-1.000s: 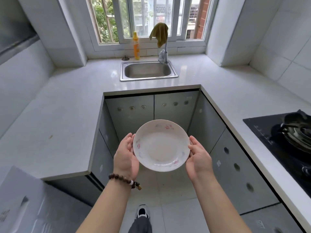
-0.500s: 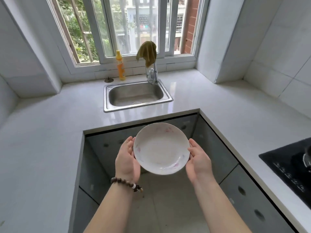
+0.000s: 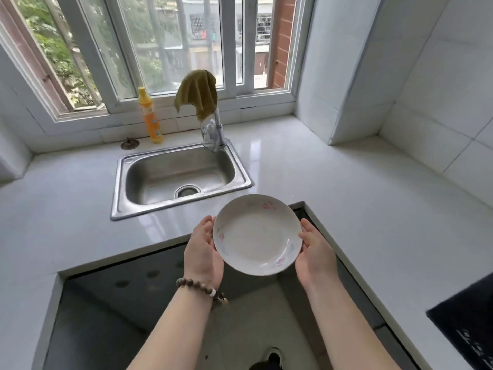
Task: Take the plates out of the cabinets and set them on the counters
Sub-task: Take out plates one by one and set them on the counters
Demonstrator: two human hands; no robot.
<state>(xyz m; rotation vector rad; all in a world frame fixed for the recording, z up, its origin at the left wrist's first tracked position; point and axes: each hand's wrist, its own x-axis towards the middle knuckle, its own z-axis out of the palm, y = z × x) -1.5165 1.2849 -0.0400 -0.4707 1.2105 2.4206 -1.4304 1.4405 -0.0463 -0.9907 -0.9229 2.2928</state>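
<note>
A white plate [image 3: 257, 234] with faint pink flowers on its rim hangs in the air between my hands. My left hand [image 3: 204, 248] holds its left rim and my right hand [image 3: 316, 251] holds its right rim, with the fingers of both hidden beneath it. The plate's far edge is over the front edge of the white counter [image 3: 333, 188], just right of the sink and near the counter's inner corner. Grey lower cabinet fronts [image 3: 128, 284] show below the counter edge, blurred.
A steel sink [image 3: 177, 177] is set in the counter under the window, with a tap [image 3: 217, 132] draped in a green cloth [image 3: 196, 93]. An orange bottle [image 3: 150, 116] stands behind the sink. A black hob [image 3: 466, 324] lies at the right edge.
The view has moved forward toward the window counter. The plate has travelled with both hands from over the floor to the counter's front edge beside the sink.
</note>
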